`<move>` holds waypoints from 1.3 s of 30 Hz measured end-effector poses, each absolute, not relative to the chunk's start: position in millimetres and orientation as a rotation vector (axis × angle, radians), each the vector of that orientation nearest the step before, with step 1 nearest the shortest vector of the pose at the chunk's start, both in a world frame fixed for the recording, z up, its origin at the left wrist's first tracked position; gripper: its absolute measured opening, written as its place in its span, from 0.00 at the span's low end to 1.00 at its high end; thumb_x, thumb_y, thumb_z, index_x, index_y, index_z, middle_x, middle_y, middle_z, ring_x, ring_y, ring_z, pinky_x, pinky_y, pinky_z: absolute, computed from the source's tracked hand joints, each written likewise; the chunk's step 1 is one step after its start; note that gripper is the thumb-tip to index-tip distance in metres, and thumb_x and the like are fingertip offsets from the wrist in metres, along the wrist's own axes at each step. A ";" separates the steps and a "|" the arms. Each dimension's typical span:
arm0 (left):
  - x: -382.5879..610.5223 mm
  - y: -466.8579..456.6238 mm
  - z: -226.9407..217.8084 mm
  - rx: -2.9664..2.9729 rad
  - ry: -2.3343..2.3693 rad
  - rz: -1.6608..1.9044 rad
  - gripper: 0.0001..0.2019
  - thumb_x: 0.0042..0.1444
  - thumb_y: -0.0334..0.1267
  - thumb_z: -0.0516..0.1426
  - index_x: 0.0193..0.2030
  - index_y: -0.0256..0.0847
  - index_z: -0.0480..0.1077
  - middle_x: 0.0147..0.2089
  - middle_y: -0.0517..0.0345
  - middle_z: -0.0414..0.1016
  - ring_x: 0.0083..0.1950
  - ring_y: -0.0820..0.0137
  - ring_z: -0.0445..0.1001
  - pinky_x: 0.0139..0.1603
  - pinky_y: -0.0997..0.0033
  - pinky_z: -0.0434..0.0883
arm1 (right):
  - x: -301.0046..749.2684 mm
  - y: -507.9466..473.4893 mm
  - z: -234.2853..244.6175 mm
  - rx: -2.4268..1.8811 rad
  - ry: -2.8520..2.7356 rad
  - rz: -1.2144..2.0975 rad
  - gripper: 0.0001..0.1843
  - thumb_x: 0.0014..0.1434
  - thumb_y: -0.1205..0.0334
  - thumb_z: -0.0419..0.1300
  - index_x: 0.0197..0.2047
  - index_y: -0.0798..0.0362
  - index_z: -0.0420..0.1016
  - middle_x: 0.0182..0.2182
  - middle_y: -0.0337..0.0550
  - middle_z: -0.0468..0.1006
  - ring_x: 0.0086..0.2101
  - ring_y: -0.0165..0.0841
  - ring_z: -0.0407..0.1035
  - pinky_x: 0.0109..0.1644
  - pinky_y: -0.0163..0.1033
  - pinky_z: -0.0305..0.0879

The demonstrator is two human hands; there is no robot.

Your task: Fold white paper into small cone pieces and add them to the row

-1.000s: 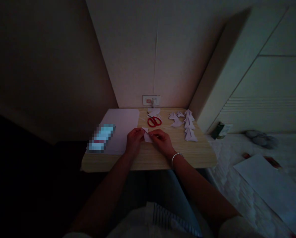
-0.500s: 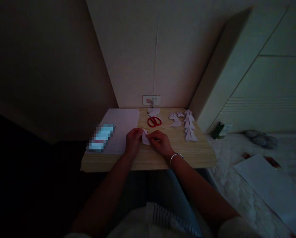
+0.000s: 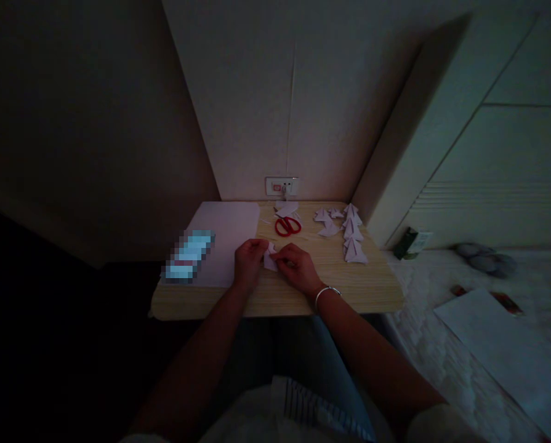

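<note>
A small folded piece of white paper (image 3: 270,261) is held between both hands above the front middle of the wooden table (image 3: 330,295). My left hand (image 3: 249,261) pinches its upper left edge. From the other side, my right hand (image 3: 299,266) grips it with thumb and forefinger, a bracelet on that wrist. Beyond the hands lie red-handled scissors (image 3: 287,226). Folded paper pieces (image 3: 353,231) stand in a row at the right, with smaller folded pieces (image 3: 322,215) beside them.
Large white paper (image 3: 229,221) covers the table's left part, with a lit, blurred phone (image 3: 189,255) on it. Paper scraps (image 3: 287,209) lie behind the scissors, under a wall socket (image 3: 281,186). To the right, a bed (image 3: 423,289) holds a large sheet (image 3: 501,344) and a small dark box (image 3: 405,242).
The paper between my hands has turned slightly and shows a different fold. My right fingers have shifted a little on it. The other things lie as before.
</note>
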State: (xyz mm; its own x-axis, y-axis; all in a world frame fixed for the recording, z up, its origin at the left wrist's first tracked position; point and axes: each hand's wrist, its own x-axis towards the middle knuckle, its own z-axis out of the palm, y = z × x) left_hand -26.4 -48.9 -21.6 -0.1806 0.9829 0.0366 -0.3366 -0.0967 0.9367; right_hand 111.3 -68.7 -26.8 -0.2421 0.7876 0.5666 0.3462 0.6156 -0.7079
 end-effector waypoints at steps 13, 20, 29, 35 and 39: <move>-27.0 -50.8 -18.0 0.883 0.959 1.500 0.12 0.41 0.42 0.63 0.29 0.36 0.70 0.28 0.59 0.75 0.27 0.74 0.71 0.30 0.75 0.67 | 111.0 -68.4 -20.9 -0.926 -1.382 1.057 0.09 0.55 0.57 0.57 0.35 0.51 0.76 0.32 0.41 0.77 0.34 0.31 0.70 0.41 0.38 0.66; -25.7 -51.8 -19.6 0.993 0.969 1.407 0.12 0.43 0.43 0.63 0.30 0.37 0.71 0.29 0.58 0.76 0.28 0.72 0.72 0.29 0.74 0.67 | 110.2 -62.2 -25.6 -0.959 -1.207 1.296 0.11 0.44 0.56 0.66 0.28 0.54 0.73 0.25 0.38 0.76 0.26 0.27 0.67 0.33 0.34 0.64; -24.7 -51.5 -20.7 1.028 0.979 1.397 0.12 0.43 0.44 0.62 0.31 0.37 0.71 0.29 0.57 0.76 0.28 0.71 0.72 0.29 0.74 0.67 | 110.7 -60.1 -27.5 -0.988 -1.210 1.294 0.12 0.41 0.56 0.67 0.25 0.54 0.71 0.23 0.36 0.75 0.24 0.26 0.66 0.30 0.33 0.63; -24.8 -48.8 -24.2 1.031 0.982 1.380 0.13 0.43 0.44 0.63 0.31 0.37 0.72 0.29 0.57 0.76 0.28 0.72 0.72 0.29 0.73 0.67 | 110.3 -60.4 -25.3 -0.998 -1.215 1.281 0.12 0.41 0.56 0.67 0.25 0.54 0.71 0.22 0.35 0.75 0.23 0.26 0.66 0.29 0.33 0.63; -25.4 -49.2 -23.4 1.044 0.981 1.389 0.13 0.43 0.45 0.62 0.30 0.37 0.72 0.28 0.58 0.76 0.28 0.72 0.71 0.29 0.74 0.67 | 110.9 -60.8 -23.7 -1.000 -1.227 1.281 0.12 0.41 0.57 0.67 0.24 0.54 0.71 0.21 0.35 0.75 0.23 0.25 0.66 0.29 0.33 0.63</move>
State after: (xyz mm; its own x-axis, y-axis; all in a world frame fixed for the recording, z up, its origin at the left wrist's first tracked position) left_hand -25.4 -49.2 -23.4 -0.0256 0.9975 0.0665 -0.2707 -0.0709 0.9601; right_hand 110.9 -60.8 -23.7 -0.0992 0.9909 0.0911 -0.1339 0.0775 -0.9880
